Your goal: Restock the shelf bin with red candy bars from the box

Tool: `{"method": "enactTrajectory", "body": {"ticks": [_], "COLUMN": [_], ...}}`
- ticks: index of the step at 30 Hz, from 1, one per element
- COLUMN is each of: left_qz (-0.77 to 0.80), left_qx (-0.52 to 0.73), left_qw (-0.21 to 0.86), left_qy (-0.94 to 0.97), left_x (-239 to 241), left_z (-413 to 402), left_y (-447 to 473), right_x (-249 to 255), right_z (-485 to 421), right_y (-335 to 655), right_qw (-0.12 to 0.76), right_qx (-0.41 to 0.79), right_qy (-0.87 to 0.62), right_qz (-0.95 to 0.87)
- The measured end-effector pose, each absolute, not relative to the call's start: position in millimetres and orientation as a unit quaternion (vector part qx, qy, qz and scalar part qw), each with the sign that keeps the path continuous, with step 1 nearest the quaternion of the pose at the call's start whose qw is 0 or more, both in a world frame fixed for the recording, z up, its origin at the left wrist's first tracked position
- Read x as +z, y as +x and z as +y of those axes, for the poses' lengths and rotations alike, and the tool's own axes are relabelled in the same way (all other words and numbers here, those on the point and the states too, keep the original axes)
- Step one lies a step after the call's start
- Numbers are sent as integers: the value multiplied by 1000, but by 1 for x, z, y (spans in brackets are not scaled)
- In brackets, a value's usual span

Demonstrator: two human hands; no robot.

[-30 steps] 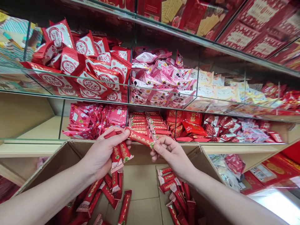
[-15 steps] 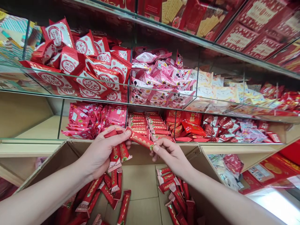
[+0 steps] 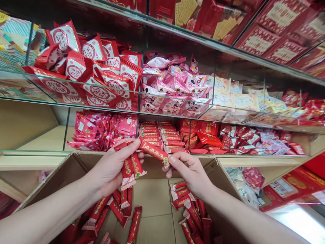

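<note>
As left hand (image 3: 111,169) and right hand (image 3: 188,170) pinch opposite ends, a slim red stick packet (image 3: 155,151), gold-patterned, pale-crimped, slanting

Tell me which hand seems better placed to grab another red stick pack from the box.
Probably the right hand: it pinches just one stick pack by its end, above loose packs in the cardboard box. The left hand is fuller, holding at least two other packs.

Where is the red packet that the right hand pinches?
In the head view, near centre, the red packet slants from the left hand down to the right hand, in front of the stacked packets.
</note>
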State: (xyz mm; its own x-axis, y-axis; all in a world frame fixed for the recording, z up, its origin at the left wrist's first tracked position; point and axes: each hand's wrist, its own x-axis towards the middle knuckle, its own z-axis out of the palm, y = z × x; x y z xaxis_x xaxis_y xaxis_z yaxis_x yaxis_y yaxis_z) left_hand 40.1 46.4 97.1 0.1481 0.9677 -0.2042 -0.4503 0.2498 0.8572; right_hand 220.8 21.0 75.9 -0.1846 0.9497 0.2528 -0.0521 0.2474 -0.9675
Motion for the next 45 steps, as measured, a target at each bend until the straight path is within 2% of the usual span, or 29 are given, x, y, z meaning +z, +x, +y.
{"method": "enactTrajectory", "body": {"ticks": [4,13,15,17,20,22,24,26,30,34,36,40,45], "left_qz": [392,369,382,390,370,356,362,379,412,449,469,465,432], "left_qx": [507,416,393,404,388,315,234,188,190,212,208,158,125], "left_qw": [688,728,724,698,673,686,677,639,566,410,346,318,306], "left_qy": [341,402,419,445,509,551,597,642,688,765,786,811,839], "left_x": [92,82,83,86,88,86,83,79,78,86,88,86,87], "left_z": [40,23,20,20,24,27,28,29,31,36,39,38,30], "left_y": [47,57,58,57,54,52,51,51,49,40,35,36,40], "right_x": [70,59,60,62,67,71,75,77,76,77,80,90,95], "right_z": [17,15,15,16,19,21,21,22,31,60,83,137,203], "right_y": [215,206,210,217,228,232,234,235,242,251,250,235,205], "right_qw": [505,444,425,412,405,359,282,220,174,229,227,173,176], "right_qx": [491,594,577,464,135,-50,-146,-183,-190,-141,-97,-77,-72], "right_qy": [-384,-370,-372,-391,-358,-310,-294,-299,-310,-392,-468,-567,-599], "right_qz": [-597,-559,-590,-680,-830,-879,-902,-910,-915,-880,-849,-801,-778]}}
